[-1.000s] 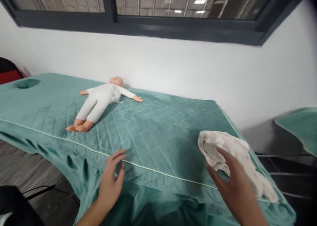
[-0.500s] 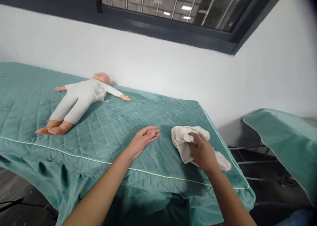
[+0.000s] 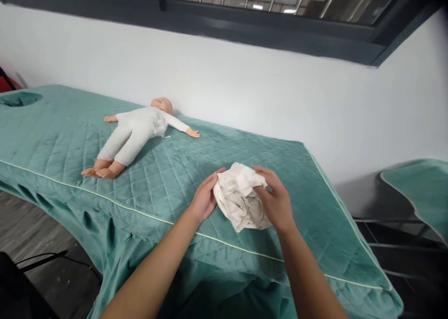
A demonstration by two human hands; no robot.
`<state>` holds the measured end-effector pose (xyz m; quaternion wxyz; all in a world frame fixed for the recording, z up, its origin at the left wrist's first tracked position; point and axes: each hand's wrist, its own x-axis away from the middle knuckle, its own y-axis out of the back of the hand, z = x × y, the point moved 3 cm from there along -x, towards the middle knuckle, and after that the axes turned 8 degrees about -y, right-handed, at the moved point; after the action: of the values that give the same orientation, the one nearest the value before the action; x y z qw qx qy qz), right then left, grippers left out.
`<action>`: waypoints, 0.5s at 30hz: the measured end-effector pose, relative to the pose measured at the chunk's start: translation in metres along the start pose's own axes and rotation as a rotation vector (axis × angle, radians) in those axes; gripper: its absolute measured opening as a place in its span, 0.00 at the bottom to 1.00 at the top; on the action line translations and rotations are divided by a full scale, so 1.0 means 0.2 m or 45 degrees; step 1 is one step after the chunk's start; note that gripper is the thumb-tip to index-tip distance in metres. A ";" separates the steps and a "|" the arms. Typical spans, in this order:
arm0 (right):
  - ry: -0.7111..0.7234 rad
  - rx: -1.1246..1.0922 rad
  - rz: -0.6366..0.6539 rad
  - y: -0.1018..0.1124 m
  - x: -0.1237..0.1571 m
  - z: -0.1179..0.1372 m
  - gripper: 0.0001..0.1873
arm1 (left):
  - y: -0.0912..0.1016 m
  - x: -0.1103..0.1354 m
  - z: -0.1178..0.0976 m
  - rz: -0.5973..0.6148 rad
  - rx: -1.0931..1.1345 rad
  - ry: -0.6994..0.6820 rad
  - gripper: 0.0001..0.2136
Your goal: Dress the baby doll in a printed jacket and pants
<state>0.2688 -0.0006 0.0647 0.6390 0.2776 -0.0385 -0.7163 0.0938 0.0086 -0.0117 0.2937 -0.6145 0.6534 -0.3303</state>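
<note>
While my loosely curled left hand [image 3: 204, 198] holds the crumpled white cloth [image 3: 238, 195] by the edge nearest the doll [image 3: 142, 123], my right hand [image 3: 279, 201] pinches its opposite side; the cloth is right of the doll, nearer me.

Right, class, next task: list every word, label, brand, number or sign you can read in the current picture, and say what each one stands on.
None: no readable text anywhere.
White cloth at the hands: creased, no lettering visible.
Doll in its white suit: none visible.
Green quilted cover: stitching and pale piping only.
Window frame: none visible.
</note>
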 end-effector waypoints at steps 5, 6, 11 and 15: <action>-0.221 -0.409 -0.303 0.23 0.02 0.11 0.18 | 0.01 -0.01 0.01 -0.046 -0.051 -0.007 0.19; -0.244 -0.519 -0.355 0.26 0.02 0.12 0.19 | 0.02 -0.01 0.01 -0.073 -0.040 -0.015 0.18; -0.255 -0.741 -0.521 0.48 0.01 0.15 0.22 | 0.05 -0.04 0.03 -0.126 0.020 -0.074 0.17; -0.037 -0.194 -0.511 0.80 0.00 0.15 0.28 | 0.06 -0.05 0.03 -0.161 0.022 -0.110 0.18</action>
<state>0.3981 -0.0382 0.1561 0.5022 0.2201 0.0625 -0.8340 0.0912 0.0182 -0.0247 0.3055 -0.6657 0.5971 -0.3272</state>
